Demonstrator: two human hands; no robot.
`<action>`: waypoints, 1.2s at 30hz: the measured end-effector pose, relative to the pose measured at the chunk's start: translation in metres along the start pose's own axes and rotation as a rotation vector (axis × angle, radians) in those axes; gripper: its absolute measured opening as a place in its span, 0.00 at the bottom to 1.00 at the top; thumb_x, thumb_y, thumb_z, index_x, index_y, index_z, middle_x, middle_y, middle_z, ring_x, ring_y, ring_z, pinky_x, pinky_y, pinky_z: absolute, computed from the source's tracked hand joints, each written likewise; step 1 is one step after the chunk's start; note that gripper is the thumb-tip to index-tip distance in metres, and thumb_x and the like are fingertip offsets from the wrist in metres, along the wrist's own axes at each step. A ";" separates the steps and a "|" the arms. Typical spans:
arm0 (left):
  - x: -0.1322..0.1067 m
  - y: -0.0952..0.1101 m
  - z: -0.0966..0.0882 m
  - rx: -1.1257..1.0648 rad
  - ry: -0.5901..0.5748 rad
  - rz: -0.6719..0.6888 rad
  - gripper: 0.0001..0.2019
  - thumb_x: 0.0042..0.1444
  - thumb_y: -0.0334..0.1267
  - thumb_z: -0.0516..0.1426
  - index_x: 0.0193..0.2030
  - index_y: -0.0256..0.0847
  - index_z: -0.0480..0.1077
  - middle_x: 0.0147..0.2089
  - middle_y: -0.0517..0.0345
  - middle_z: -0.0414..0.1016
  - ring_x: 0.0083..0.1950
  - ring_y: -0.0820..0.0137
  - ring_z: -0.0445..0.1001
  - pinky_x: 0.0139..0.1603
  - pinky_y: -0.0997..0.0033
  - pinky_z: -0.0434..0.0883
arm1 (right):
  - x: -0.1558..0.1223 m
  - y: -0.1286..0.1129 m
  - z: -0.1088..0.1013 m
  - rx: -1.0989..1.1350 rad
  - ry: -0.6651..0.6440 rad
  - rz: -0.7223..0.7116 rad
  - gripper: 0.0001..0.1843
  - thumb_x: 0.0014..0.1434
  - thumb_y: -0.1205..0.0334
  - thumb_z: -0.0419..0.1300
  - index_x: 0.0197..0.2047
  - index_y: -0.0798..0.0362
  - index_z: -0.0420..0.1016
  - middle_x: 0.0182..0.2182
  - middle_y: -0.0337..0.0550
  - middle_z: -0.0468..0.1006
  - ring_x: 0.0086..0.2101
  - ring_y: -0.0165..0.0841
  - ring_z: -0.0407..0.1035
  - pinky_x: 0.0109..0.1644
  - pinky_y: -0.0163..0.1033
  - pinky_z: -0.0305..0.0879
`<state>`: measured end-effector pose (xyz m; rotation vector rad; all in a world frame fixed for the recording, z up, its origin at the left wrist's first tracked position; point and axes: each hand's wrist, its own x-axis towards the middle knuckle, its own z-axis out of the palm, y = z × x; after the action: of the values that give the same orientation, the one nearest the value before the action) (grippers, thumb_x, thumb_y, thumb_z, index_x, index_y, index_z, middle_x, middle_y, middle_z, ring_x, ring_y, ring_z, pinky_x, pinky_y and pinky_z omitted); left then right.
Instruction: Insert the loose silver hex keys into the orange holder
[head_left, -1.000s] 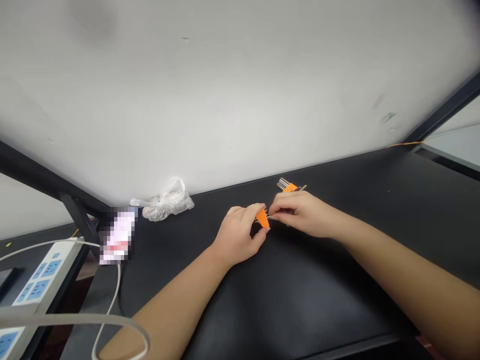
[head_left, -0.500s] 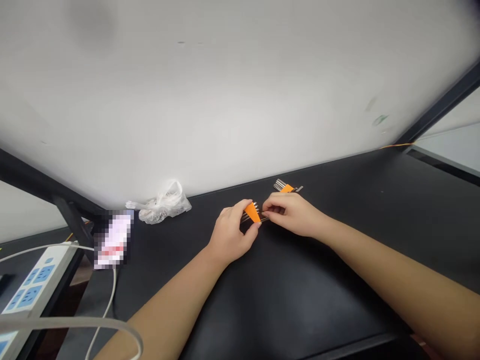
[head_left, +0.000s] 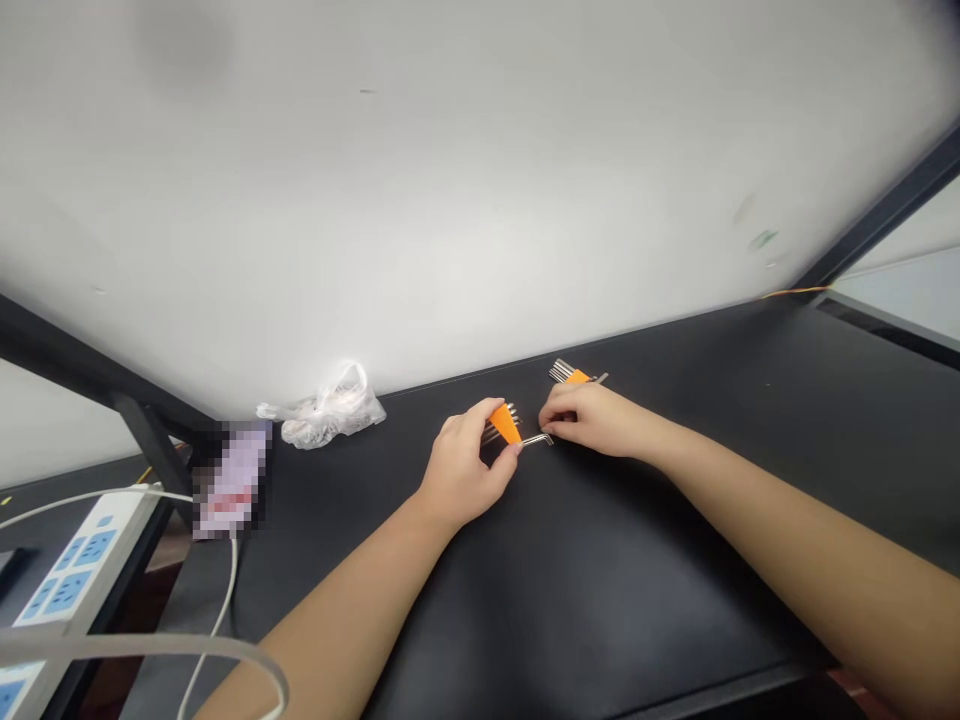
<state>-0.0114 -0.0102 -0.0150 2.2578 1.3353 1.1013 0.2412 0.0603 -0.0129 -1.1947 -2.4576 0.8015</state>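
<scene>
My left hand [head_left: 466, 470] grips an orange-handled set of hex keys [head_left: 505, 423], its steel keys fanning out past my fingers. One thin L-shaped hex key [head_left: 536, 440] sticks out to the right of the orange holder, its bent end just below my right fingertips. My right hand [head_left: 592, 420] rests close by with its fingers curled, and I see nothing held in it. A second orange hex key set [head_left: 574, 376] lies on the table behind my right hand, partly hidden by it.
The black tabletop [head_left: 600, 600] runs up to a white wall [head_left: 480, 180]. Back left lie a crumpled plastic bag [head_left: 326, 413] and a pixelated rectangular object [head_left: 229, 480]. At far left are a white power strip [head_left: 75, 570] with blue sockets and a white cable [head_left: 225, 590].
My right hand has drawn back to the right from the orange holder and no longer pinches the hex key. That key now shows clearly. My left hand has barely moved.
</scene>
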 end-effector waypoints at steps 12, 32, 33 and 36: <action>0.000 0.000 0.000 0.009 -0.007 0.011 0.26 0.60 0.41 0.62 0.64 0.45 0.63 0.58 0.52 0.77 0.54 0.61 0.78 0.59 0.56 0.75 | -0.005 0.001 -0.003 -0.257 -0.014 0.116 0.03 0.53 0.68 0.60 0.30 0.52 0.73 0.34 0.44 0.77 0.32 0.34 0.70 0.36 0.38 0.61; 0.000 0.000 -0.002 0.053 0.011 0.067 0.27 0.60 0.40 0.62 0.65 0.45 0.62 0.58 0.51 0.77 0.53 0.61 0.78 0.58 0.55 0.74 | -0.019 -0.049 -0.021 0.007 0.033 -0.124 0.05 0.63 0.65 0.56 0.33 0.51 0.70 0.26 0.35 0.71 0.27 0.28 0.63 0.33 0.34 0.60; 0.000 0.000 -0.002 0.057 0.010 0.073 0.27 0.60 0.40 0.62 0.65 0.45 0.62 0.58 0.51 0.77 0.53 0.61 0.78 0.58 0.55 0.74 | -0.019 -0.048 -0.021 -0.004 0.037 -0.126 0.06 0.64 0.64 0.56 0.33 0.51 0.70 0.26 0.35 0.71 0.27 0.28 0.63 0.33 0.34 0.60; -0.001 0.001 -0.003 0.077 0.002 0.107 0.27 0.60 0.39 0.61 0.65 0.44 0.61 0.59 0.50 0.76 0.54 0.60 0.78 0.59 0.54 0.74 | -0.020 -0.047 -0.021 -0.050 0.045 -0.146 0.08 0.66 0.63 0.55 0.34 0.51 0.71 0.28 0.37 0.73 0.28 0.29 0.65 0.34 0.35 0.61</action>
<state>-0.0136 -0.0114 -0.0129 2.4095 1.2925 1.1043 0.2343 0.0285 0.0312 -1.0244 -2.5075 0.6693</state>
